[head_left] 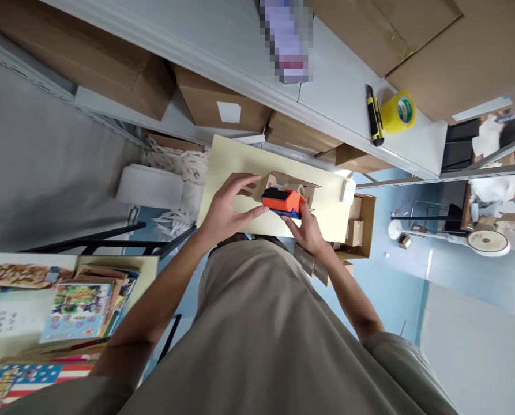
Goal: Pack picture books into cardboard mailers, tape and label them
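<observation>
Orange-and-black item (278,202) was held over desk (333,225), toward near edge, beside open carton (311,196); right hand (309,232) gripped right end; left hand (228,212) had fingers spread, thumb contact unclear; left-side support judged advisable for steadiness.

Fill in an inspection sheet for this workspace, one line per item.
Surface: pale yellow table, bearing an open cardboard box.
Job's things: orange object with black and blue parts, held at the box.
Clutter: yellow-black utility knife beside a yellow tape roll on the grey shelf; booklets piled at left.
Hands: right hand grips the orange object; left hand is open, thumb near it, contact unclear.
Cables: nothing seen.
Surroundings: cardboard boxes beneath the shelf; blue floor.
</observation>
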`<action>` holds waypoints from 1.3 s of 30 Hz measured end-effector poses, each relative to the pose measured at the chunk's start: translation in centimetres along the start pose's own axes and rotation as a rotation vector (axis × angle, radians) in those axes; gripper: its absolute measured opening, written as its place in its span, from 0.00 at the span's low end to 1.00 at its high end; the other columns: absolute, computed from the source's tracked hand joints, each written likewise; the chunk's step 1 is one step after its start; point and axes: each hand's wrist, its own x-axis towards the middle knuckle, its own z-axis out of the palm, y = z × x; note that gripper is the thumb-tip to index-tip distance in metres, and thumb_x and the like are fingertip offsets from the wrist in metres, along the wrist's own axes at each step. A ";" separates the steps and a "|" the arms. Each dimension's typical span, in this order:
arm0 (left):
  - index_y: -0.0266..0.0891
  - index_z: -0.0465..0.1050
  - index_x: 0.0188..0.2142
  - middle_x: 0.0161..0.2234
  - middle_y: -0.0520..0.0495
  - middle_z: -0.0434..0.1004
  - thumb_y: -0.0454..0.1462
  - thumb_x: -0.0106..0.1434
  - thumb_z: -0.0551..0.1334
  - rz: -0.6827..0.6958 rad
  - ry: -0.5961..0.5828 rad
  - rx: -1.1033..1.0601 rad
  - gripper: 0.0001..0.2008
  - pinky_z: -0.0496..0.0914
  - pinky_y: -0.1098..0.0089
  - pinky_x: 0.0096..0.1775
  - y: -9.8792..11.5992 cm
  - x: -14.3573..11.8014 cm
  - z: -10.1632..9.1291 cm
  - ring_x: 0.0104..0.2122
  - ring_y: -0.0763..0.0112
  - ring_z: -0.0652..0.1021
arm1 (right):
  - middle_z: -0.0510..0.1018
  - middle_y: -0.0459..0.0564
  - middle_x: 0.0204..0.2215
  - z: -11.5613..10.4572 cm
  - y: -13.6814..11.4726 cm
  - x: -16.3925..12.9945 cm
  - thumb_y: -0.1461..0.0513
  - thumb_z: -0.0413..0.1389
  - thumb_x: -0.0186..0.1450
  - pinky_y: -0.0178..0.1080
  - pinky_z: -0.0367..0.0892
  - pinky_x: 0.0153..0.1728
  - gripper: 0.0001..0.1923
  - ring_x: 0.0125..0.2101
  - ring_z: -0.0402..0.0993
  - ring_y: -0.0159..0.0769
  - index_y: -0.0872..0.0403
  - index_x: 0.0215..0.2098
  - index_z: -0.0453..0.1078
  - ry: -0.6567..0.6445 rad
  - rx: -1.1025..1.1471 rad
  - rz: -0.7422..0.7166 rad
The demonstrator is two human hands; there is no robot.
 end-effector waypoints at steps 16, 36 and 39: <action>0.48 0.85 0.48 0.47 0.47 0.88 0.50 0.77 0.70 0.222 -0.195 0.132 0.11 0.77 0.55 0.58 0.3 3.5 -5.0 0.50 0.59 0.84 | 0.84 0.60 0.47 -4.1 -2.5 1.1 0.64 0.54 0.80 0.56 0.80 0.50 0.07 0.50 0.82 0.55 0.51 0.56 0.67 0.008 -0.545 -0.449; 0.39 0.82 0.35 0.32 0.45 0.83 0.63 0.60 0.75 -0.590 -0.196 -0.353 0.29 0.70 0.67 0.36 -10.8 -0.3 3.3 0.32 0.66 0.76 | 0.89 0.56 0.41 -7.0 -5.7 5.1 0.38 0.56 0.80 0.40 0.66 0.36 0.27 0.40 0.86 0.48 0.52 0.49 0.79 -0.640 -0.473 0.353; 0.39 0.81 0.37 0.30 0.46 0.81 0.63 0.58 0.76 -0.676 -0.053 -0.371 0.30 0.66 0.68 0.32 -13.2 0.2 3.1 0.29 0.69 0.73 | 0.87 0.55 0.35 -10.6 -5.2 5.6 0.35 0.56 0.77 0.39 0.63 0.33 0.31 0.34 0.83 0.44 0.52 0.39 0.78 -0.719 -0.499 0.449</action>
